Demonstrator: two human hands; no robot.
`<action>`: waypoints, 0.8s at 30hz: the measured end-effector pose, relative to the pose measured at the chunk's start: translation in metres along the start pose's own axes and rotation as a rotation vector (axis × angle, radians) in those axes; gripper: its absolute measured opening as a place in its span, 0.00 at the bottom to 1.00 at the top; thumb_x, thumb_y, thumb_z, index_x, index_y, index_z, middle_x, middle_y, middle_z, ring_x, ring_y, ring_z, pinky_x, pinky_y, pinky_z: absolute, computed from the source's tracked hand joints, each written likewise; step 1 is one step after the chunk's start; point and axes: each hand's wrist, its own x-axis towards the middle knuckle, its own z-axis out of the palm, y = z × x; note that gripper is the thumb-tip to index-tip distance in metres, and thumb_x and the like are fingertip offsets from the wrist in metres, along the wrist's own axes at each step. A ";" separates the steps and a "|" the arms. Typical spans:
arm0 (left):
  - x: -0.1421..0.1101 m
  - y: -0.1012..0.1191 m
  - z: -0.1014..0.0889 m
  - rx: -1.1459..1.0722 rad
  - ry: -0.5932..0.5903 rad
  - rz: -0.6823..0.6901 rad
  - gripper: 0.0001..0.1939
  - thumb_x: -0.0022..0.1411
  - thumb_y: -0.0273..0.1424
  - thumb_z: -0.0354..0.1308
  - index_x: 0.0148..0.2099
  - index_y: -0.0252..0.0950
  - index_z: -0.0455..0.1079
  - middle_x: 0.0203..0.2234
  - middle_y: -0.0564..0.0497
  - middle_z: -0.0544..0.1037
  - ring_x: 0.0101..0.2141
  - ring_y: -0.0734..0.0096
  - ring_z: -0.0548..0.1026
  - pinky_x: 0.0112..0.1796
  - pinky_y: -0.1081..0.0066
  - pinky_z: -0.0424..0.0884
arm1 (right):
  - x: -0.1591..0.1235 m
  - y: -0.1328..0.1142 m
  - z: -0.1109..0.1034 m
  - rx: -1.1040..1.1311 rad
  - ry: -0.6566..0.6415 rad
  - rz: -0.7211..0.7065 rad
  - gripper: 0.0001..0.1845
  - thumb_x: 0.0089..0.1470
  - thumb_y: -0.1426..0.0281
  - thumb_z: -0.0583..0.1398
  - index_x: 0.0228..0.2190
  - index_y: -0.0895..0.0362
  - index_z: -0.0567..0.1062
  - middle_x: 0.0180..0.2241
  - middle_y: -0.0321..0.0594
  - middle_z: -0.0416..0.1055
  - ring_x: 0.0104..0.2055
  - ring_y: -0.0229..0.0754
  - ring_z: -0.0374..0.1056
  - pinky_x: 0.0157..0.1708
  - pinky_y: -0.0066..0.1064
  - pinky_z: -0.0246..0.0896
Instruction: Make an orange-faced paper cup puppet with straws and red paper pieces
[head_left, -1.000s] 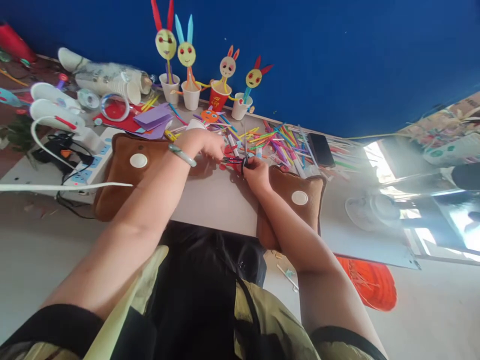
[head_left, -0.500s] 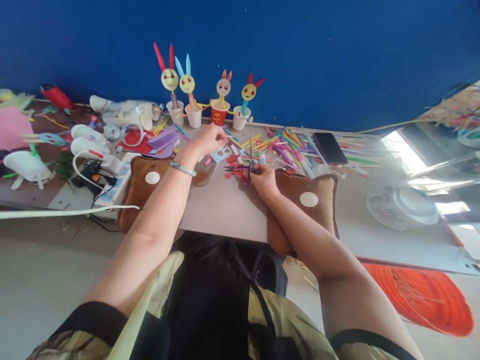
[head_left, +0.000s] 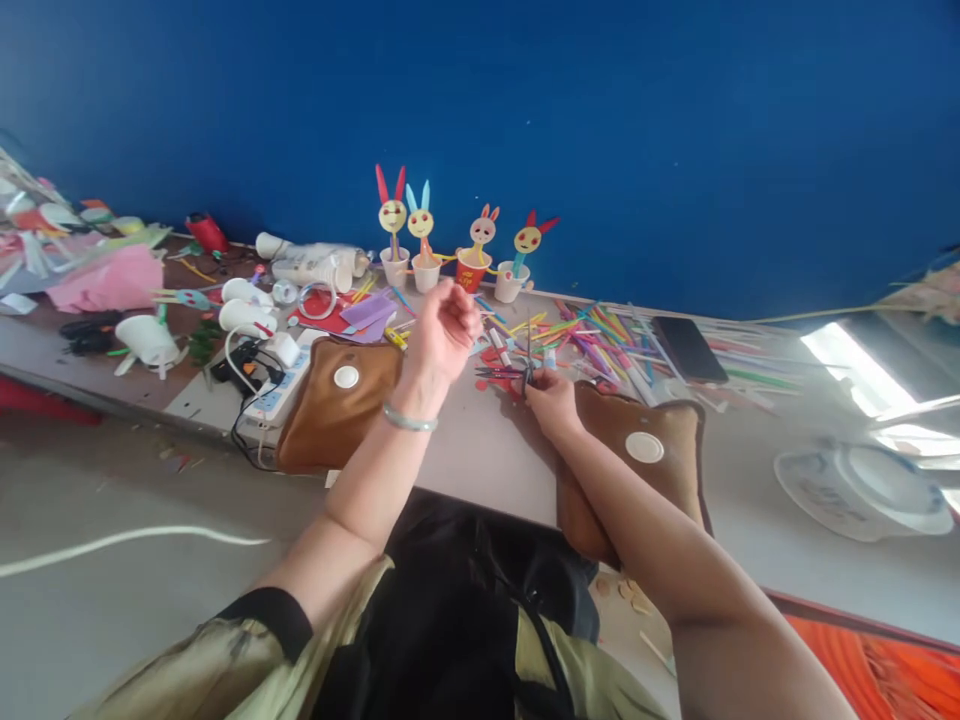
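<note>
In front of the red cup (head_left: 471, 275), my left hand (head_left: 450, 325) half-curls, contents unclear; nearer and right of that cup, my right hand (head_left: 551, 398) grips scissors (head_left: 527, 378). Four bunnies (head_left: 392, 216) look done; red scraps (head_left: 481, 385) seem unused.

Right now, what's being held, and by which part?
The right hand holds scissors by the handles; the left hand is half-curled, with nothing visible in it.

Blue wall (head_left: 600, 120), grey floor (head_left: 90, 620)
</note>
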 end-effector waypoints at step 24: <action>-0.005 -0.056 -0.027 0.606 -0.166 -0.413 0.11 0.62 0.29 0.56 0.26 0.37 0.61 0.16 0.58 0.64 0.15 0.81 0.62 0.18 0.77 0.53 | -0.009 -0.012 -0.007 0.057 0.146 -0.236 0.10 0.40 0.66 0.67 0.20 0.55 0.71 0.22 0.34 0.73 0.26 0.37 0.66 0.29 0.31 0.64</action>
